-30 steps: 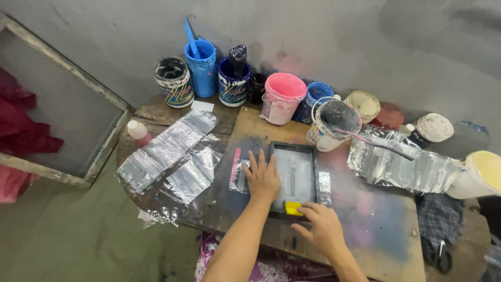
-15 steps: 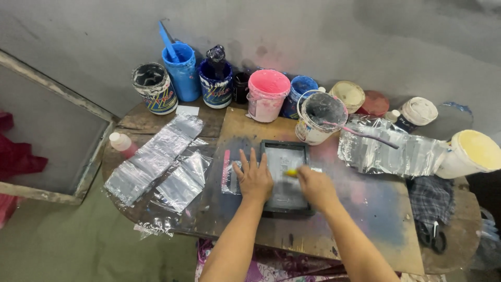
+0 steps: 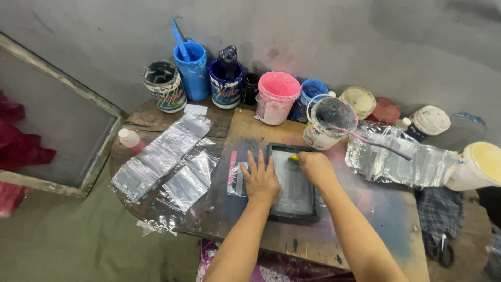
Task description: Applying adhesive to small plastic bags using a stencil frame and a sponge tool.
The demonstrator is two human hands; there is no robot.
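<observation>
A small dark-framed printing screen (image 3: pixel 293 211) lies flat on a stained wooden board (image 3: pixel 365 219). My left hand (image 3: pixel 260 179) presses flat on the screen's left edge, fingers spread. At the screen's far end my right hand (image 3: pixel 314 167) is closed around a small yellow squeegee (image 3: pixel 295 157), of which only a tip shows. A clear plastic bag (image 3: pixel 237 180) pokes out from under the screen's left side, next to a pink strip (image 3: pixel 231 167).
Several paint tubs line the wall: blue (image 3: pixel 192 70), pink (image 3: pixel 277 96), a white bucket (image 3: pixel 329 121) with a stick. Clear plastic bags (image 3: pixel 167 159) lie left, crumpled plastic (image 3: pixel 402 159) right. A large framed screen (image 3: pixel 49 120) leans at left. Scissors (image 3: pixel 441 248) lie at lower right.
My right hand has pushed the yellow squeegee from the screen's near end up to its far end. My left hand has stayed pressed on the screen's left edge.
</observation>
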